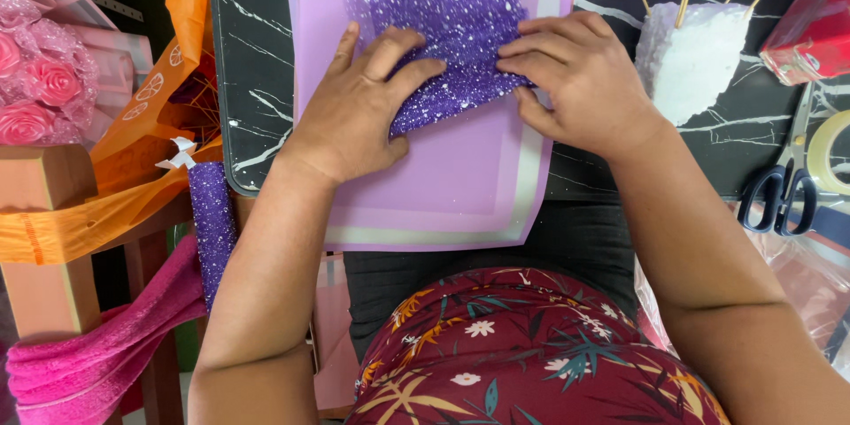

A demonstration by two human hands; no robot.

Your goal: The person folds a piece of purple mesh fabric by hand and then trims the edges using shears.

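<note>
A sheet of purple glitter mesh (443,0) lies on a lilac wrapping sheet (460,177) with a pale border, spread over a black marble-patterned table (252,53). My left hand (359,111) presses flat on the mesh's near left edge, fingers apart over a fold. My right hand (575,80) pinches the near right edge of the same mesh between thumb and fingers. The two hands almost meet at the fold.
A white foam block (695,57) stuck with wooden skewers stands at the right. Black scissors (784,195) and a tape roll (832,150) lie at the far right. Orange wrapping (150,124), pink fabric roses (40,80) and a purple glitter roll (211,230) sit left.
</note>
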